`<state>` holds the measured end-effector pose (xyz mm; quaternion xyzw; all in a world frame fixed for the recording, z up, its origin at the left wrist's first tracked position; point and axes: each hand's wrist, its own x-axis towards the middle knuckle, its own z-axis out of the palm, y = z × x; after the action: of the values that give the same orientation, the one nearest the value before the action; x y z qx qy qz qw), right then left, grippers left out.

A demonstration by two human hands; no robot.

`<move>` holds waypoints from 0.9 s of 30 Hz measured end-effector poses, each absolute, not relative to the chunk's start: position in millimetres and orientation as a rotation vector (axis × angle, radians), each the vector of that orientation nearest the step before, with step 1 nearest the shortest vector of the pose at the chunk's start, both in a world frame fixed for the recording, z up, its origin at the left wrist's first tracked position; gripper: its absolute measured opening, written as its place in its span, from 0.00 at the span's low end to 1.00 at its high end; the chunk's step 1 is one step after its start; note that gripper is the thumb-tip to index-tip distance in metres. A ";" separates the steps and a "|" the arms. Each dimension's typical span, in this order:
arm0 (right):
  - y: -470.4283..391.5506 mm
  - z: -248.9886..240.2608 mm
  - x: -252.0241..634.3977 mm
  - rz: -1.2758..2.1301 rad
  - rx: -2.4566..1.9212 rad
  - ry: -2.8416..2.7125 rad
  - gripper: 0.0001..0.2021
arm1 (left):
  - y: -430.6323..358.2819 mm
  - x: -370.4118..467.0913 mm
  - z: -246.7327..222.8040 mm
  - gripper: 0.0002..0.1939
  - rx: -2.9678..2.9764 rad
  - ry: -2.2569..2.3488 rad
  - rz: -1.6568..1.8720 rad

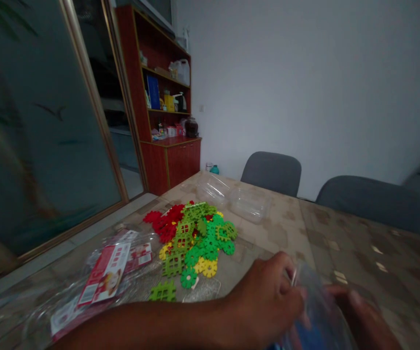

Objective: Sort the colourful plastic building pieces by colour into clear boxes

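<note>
A clear plastic piece (317, 306) sits between the hands: the left hand (268, 301) pinches its rim, and the right hand (365, 316) is at its other side, its grip impossible to tell. Ahead and left of the left hand, red, yellow and green toy pieces (208, 245) heap on the desk (283, 236); two clear tubs (249, 206) lie farther ahead, and carded packaging (105, 272) lies beyond the left forearm.

Your patterned tabletop (286, 236) carries a heap of red, green and yellow pieces (208, 245), two clear tubs (249, 206) beyond, and plastic wrapping (142, 282) with cards (109, 270) on your left.
</note>
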<state>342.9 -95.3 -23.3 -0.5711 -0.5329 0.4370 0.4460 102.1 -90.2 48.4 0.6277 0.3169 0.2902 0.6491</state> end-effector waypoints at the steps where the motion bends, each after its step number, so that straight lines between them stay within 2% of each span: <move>1: -96.5 -18.7 337.4 1.096 -1.403 -1.307 0.28 | -90.6 100.4 47.9 0.08 1.461 0.749 0.654; 5: -98.6 -11.1 325.4 1.039 -1.399 -1.322 0.22 | -90.8 100.3 50.4 0.18 1.512 0.799 0.703; 10: -99.5 -17.2 340.1 0.796 -1.468 -1.416 0.22 | -80.8 101.5 66.6 0.25 1.679 0.816 0.682; 13: -101.7 -10.9 347.8 0.616 -1.462 -1.502 0.22 | -73.6 94.5 72.5 0.32 1.961 0.884 0.761; 15: -102.4 0.2 347.4 0.566 -1.462 -1.556 0.23 | -72.3 87.8 73.8 0.33 2.204 0.918 0.826; 17: -101.9 13.0 342.8 0.606 -1.464 -1.607 0.24 | -74.9 81.6 74.2 0.31 2.426 0.885 0.764; 21: -99.9 28.3 326.1 0.756 -1.437 -1.659 0.26 | -85.4 74.4 70.8 0.46 2.721 0.669 0.432; 23: -100.6 29.5 316.9 0.823 -1.435 -1.661 0.27 | -88.9 72.0 66.7 0.50 2.800 0.631 0.363; 27: -104.4 27.9 308.7 0.868 -1.458 -1.672 0.28 | -89.1 54.2 64.7 0.50 2.812 0.669 0.287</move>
<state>308.7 -104.4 27.9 -0.5684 -0.6520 0.3383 0.3706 54.2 -89.1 64.7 0.9614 0.2286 0.0982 0.1180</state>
